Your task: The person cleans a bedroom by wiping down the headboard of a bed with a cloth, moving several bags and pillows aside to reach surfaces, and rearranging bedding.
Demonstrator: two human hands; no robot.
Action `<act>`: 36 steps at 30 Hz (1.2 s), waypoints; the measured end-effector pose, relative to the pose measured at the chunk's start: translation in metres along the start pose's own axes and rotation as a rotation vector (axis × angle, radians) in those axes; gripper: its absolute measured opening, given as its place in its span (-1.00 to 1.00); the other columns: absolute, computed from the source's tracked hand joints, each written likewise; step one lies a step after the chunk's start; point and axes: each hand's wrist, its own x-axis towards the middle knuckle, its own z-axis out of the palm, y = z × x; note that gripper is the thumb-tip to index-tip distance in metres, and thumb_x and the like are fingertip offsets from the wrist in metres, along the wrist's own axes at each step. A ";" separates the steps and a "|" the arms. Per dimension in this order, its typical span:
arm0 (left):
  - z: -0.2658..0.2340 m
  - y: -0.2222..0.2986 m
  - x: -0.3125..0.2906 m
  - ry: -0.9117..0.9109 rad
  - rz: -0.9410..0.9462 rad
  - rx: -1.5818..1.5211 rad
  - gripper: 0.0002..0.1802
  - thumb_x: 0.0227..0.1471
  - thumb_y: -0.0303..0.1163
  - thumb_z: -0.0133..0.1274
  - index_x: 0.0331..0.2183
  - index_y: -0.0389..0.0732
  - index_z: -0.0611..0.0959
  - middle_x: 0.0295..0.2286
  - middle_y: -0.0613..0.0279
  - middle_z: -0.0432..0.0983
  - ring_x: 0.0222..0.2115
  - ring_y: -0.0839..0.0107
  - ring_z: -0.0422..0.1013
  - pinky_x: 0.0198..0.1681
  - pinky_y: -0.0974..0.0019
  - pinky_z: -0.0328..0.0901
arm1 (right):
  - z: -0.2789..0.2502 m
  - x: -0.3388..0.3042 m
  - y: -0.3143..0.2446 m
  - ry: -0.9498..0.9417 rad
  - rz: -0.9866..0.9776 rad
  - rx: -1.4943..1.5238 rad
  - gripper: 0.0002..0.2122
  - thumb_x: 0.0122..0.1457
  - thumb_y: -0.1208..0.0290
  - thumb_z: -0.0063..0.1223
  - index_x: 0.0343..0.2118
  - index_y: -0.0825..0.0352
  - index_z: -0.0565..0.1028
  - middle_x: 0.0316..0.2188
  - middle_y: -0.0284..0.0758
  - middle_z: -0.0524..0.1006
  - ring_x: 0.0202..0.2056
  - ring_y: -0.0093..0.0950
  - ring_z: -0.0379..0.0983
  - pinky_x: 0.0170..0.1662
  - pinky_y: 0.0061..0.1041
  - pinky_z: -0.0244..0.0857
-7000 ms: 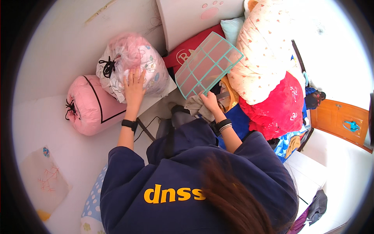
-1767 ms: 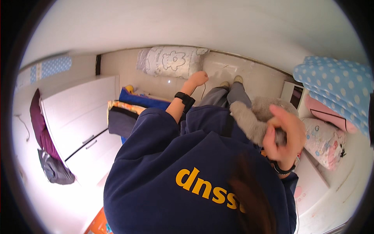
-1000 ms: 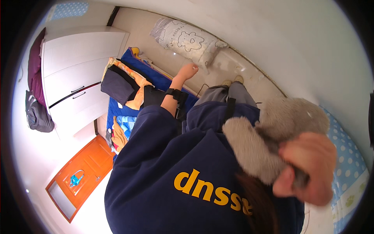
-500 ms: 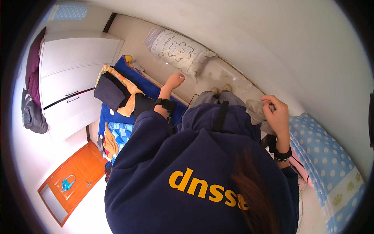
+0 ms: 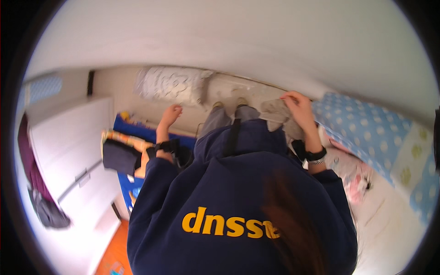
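In my right hand [image 5: 300, 112] a crumpled grey cloth [image 5: 275, 112] is pinched between thumb and fingers. It hangs beside my right thigh, and its exact kind cannot be made out. My left hand [image 5: 170, 115] is raised away from my body, its fingers loosely curled with nothing visible in them. The blue surface with clothes is the nearest thing to that hand. On it lie a folded dark garment [image 5: 121, 156] and an orange patterned cloth [image 5: 142, 145].
A plastic-wrapped white bundle [image 5: 170, 85] lies on the floor along the wall. To the right stands blue polka-dot bedding [image 5: 366, 133], with pink-and-white fabric [image 5: 357, 183] beside it. A white cabinet [image 5: 68, 151] is at the left, with dark clothing [image 5: 46, 208] hanging by it.
My view has turned and tilted, so the floor bundle and bedding sit higher and most of the orange door has left the picture. The grey cloth stays in my right hand.
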 end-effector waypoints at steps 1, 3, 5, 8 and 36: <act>-0.003 0.013 0.005 -0.001 0.062 -0.019 -0.65 -0.09 -0.21 -0.07 -0.34 -0.31 0.50 -0.53 0.16 0.49 -0.50 0.44 0.41 -0.41 0.41 0.29 | 0.001 -0.003 0.002 0.022 0.005 -0.041 -0.88 -0.01 0.48 -0.08 -0.47 0.40 0.46 -0.54 -0.36 0.48 -0.47 -0.63 0.37 -0.37 -0.65 0.24; -0.012 0.051 0.012 -0.061 0.151 0.088 -0.65 -0.07 -0.19 -0.09 -0.40 -0.33 0.52 -0.50 0.17 0.49 -0.47 0.42 0.40 -0.39 0.40 0.27 | 0.009 -0.008 0.002 0.083 0.009 -0.095 -0.85 0.01 0.44 -0.07 -0.46 0.42 0.46 -0.54 -0.36 0.49 -0.47 -0.63 0.37 -0.39 -0.65 0.24; -0.013 0.104 0.007 -0.150 0.176 0.162 -0.62 -0.03 -0.16 -0.13 -0.46 -0.33 0.54 -0.48 0.19 0.49 -0.46 0.41 0.38 -0.37 0.39 0.24 | 0.019 -0.012 -0.002 0.146 -0.003 -0.108 -0.81 0.01 0.38 -0.06 -0.45 0.43 0.46 -0.54 -0.32 0.50 -0.48 -0.60 0.39 -0.39 -0.62 0.26; 0.003 0.174 -0.004 -0.302 0.267 0.087 -0.55 0.03 -0.10 -0.24 -0.45 -0.29 0.55 -0.47 0.23 0.48 -0.43 0.45 0.35 -0.33 0.41 0.21 | 0.033 -0.026 -0.017 0.299 0.011 -0.108 -0.78 0.00 0.31 -0.05 -0.46 0.40 0.46 -0.56 -0.28 0.49 -0.51 -0.53 0.41 -0.40 -0.57 0.26; 0.321 0.314 -0.020 -1.224 0.551 0.885 -0.91 -0.13 -0.47 -0.11 -0.53 -0.29 0.35 -0.56 0.18 0.44 -0.44 0.48 0.40 -0.42 0.44 0.24 | 0.017 -0.475 0.398 1.548 0.599 0.225 -0.75 0.05 0.29 -0.17 -0.23 0.23 0.41 -0.19 -0.38 0.41 -0.18 -0.45 0.33 -0.10 -0.53 0.20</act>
